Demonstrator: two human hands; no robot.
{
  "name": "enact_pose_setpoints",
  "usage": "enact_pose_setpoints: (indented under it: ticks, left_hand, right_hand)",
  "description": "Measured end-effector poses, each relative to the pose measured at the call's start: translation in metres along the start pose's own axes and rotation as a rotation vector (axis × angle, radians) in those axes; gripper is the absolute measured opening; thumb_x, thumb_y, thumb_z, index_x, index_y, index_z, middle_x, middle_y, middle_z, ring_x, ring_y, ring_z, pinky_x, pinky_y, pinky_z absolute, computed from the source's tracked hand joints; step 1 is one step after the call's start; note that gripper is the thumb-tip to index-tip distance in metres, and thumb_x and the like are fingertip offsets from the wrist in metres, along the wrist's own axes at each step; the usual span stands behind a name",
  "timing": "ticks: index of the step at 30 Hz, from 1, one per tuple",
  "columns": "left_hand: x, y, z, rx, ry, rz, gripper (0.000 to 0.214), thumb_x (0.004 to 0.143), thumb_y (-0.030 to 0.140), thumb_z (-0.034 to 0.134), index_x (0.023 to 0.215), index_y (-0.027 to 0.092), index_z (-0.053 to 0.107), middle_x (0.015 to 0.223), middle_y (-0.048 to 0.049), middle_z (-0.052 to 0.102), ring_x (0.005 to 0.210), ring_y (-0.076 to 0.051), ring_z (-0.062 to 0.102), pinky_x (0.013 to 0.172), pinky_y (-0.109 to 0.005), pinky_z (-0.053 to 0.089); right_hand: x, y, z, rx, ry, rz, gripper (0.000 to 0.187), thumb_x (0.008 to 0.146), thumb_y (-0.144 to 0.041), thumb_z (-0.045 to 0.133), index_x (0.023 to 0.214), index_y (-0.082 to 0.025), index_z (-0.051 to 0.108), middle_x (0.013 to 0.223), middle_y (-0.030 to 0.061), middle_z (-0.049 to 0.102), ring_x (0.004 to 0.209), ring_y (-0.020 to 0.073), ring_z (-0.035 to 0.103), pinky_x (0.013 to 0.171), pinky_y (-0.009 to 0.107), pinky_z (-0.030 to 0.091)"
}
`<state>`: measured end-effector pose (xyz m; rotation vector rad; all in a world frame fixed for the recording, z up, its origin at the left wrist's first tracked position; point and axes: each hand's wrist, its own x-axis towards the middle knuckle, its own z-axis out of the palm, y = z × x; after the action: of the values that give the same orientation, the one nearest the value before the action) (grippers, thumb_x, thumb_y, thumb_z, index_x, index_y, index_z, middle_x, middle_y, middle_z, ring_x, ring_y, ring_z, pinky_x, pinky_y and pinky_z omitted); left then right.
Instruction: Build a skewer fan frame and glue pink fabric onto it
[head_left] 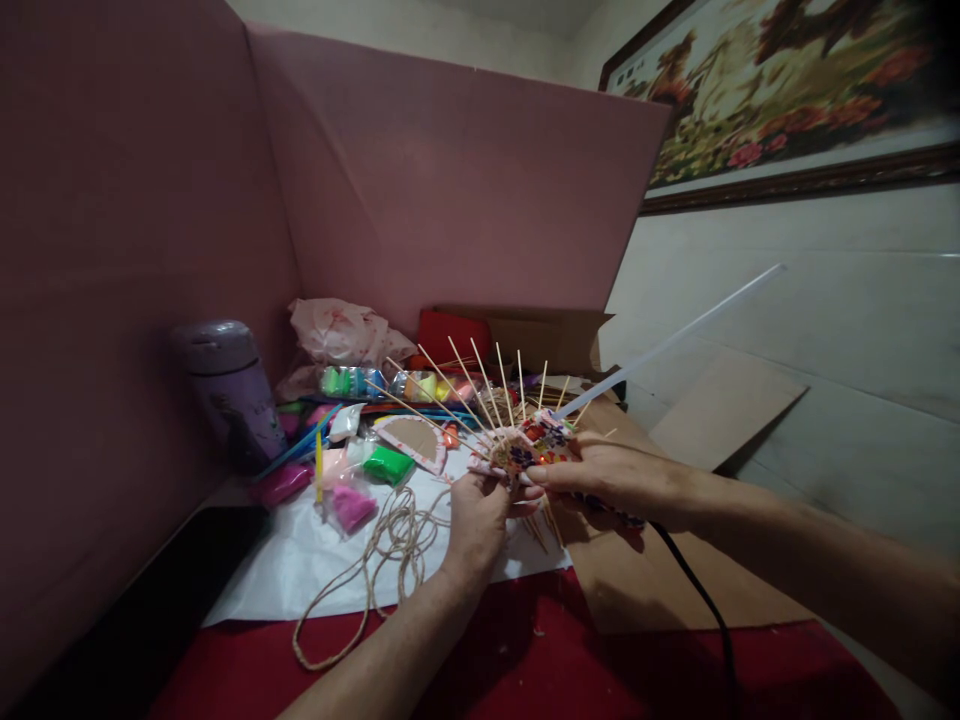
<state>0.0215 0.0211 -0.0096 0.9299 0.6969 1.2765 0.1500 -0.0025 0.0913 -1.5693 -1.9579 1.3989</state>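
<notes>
My left hand (478, 520) pinches a small fabric-edged piece (489, 452) from which several thin wooden sticks (487, 405) fan out upward. Close against it, my right hand (626, 475) is wrapped round a flower-patterned glue gun (553, 430). A long clear glue stick (675, 337) juts up and right from the gun, and its black cord (697, 580) hangs below my right hand. The gun's tip and its contact with the sticks are hidden by my fingers. Behind my left hand lies a half-round cardboard piece (412, 440) with a pale fabric edge.
Loose twine (401, 545) curls over white paper (262, 575) on a red cloth (480, 660). Several coloured clay packs (388, 464) lie behind it. A purple flask (232, 400) stands left, near pink panels (450, 180). Brown cardboard (675, 580) lies right, a dark object (172, 580) left.
</notes>
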Motion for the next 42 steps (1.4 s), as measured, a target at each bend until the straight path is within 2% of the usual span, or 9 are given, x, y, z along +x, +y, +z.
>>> enact_pose_setpoints:
  ticks: [7,16,32,42]
  left_hand:
    - [0.0004,-0.0013,-0.0011,0.013,-0.004,-0.004,0.031,0.065,0.033,0.065,0.079,0.005,0.062,0.070,-0.0130,0.068,0.060,-0.021,0.065,0.052,-0.027,0.051]
    - [-0.0003,0.0005,0.0005,0.017,-0.012,-0.014,0.030,0.064,0.030,0.065,0.079,0.004,0.063,0.065,-0.0123,0.068,0.060,-0.021,0.064,0.053,-0.028,0.051]
    - [0.0006,-0.0011,-0.0006,0.016,-0.013,-0.018,0.035,0.064,0.033,0.065,0.083,0.004,0.062,0.069,-0.0141,0.068,0.062,-0.022,0.065,0.053,-0.029,0.051]
    - [0.0010,-0.0011,-0.0002,0.009,-0.006,-0.003,0.030,0.062,0.032,0.067,0.076,0.005,0.063,0.072,-0.0130,0.068,0.060,-0.020,0.064,0.052,-0.027,0.051]
  right_hand:
    - [0.0017,0.0035,-0.0006,0.008,0.022,-0.032,0.032,0.074,-0.045,0.046,0.063,-0.016,0.049,0.048,-0.0042,0.042,0.032,0.0053,0.039,0.023,0.015,0.033]
    - [0.0015,0.0037,-0.0026,0.024,0.030,-0.014,0.034,0.075,-0.047,0.046,0.061,-0.016,0.048,0.047,-0.0041,0.041,0.033,0.0058,0.039,0.024,0.015,0.034]
    - [0.0012,0.0039,-0.0030,0.048,0.004,-0.005,0.033,0.073,-0.046,0.047,0.059,-0.016,0.047,0.045,-0.0048,0.040,0.030,0.0058,0.038,0.021,0.015,0.033]
    - [0.0001,0.0041,-0.0016,0.031,-0.005,0.001,0.032,0.075,-0.044,0.048,0.061,-0.015,0.050,0.042,-0.0041,0.044,0.029,0.0054,0.040,0.022,0.014,0.033]
